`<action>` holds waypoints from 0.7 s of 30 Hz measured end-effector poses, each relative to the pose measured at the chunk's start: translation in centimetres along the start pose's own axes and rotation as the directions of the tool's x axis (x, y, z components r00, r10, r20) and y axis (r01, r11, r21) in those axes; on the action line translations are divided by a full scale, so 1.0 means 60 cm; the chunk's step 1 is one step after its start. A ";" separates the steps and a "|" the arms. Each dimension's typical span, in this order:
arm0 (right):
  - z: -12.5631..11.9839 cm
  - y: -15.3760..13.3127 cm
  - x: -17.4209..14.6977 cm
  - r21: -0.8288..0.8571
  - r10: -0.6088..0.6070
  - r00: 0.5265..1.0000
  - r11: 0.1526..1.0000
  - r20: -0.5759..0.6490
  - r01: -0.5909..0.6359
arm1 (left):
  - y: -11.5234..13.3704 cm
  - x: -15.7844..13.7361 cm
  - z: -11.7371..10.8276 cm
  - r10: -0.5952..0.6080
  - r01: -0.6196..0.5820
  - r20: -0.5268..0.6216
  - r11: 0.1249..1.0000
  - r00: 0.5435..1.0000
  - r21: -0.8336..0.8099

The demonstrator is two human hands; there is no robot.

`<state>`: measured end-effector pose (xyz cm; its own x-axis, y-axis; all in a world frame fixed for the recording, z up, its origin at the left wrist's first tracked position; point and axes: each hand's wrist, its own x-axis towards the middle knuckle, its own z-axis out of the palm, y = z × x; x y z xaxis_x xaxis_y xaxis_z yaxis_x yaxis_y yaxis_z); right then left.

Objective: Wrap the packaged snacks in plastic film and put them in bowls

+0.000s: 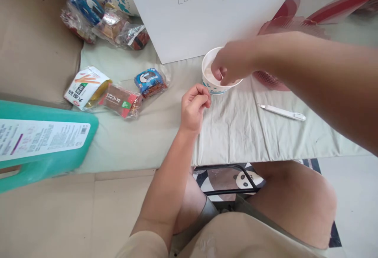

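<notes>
A white paper bowl (210, 58) with a blue-green pattern stands on the cloth against a white board. My right hand (234, 62) reaches over its rim, fingers bent down inside and pressed together; what they hold, if anything, is hidden. Just left of the bowl, my left hand (195, 105) is curled into a loose fist, close to the bowl's side, with nothing visible in it. A white utility knife (282, 112) lies on the cloth to the right of the bowl, below my right forearm.
Wrapped snacks, including a blue packet (150, 82), a brown packet (119, 100) and a white-yellow packet (88, 87), lie left. More packets (110, 24) sit behind. A teal jug (88, 132), cardboard box (32, 45), white board (206, 18) and reddish translucent container (270, 80) surround the area.
</notes>
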<state>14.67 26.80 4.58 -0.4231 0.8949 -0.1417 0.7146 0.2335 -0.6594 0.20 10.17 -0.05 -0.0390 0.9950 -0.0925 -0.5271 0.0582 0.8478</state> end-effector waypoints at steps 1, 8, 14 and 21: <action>0.018 0.017 0.017 -0.082 0.037 0.995 0.996 0.094 -0.030 | 0.000 -0.001 -0.001 0.000 0.000 0.006 1.000 1.000 0.000; 0.063 0.036 0.048 -0.360 0.124 0.975 0.932 0.182 -0.051 | 0.004 -0.008 -0.007 0.005 -0.005 0.003 1.000 1.000 0.001; 0.016 -0.152 -0.020 -0.536 -0.020 1.000 0.844 -0.006 0.014 | 0.007 0.003 -0.026 0.114 -0.126 -0.271 0.992 0.956 -0.028; 0.183 -0.226 0.028 -0.318 -0.347 0.894 0.845 0.286 0.430 | -0.001 0.031 -0.115 0.068 -0.095 -0.539 0.995 0.839 -0.022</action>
<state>-1.87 20.98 5.14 -0.7848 0.6101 -0.1089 0.5995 0.7027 -0.3831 -5.69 11.44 -3.88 -0.5263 0.7949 -0.3019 -0.5398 -0.0380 0.8410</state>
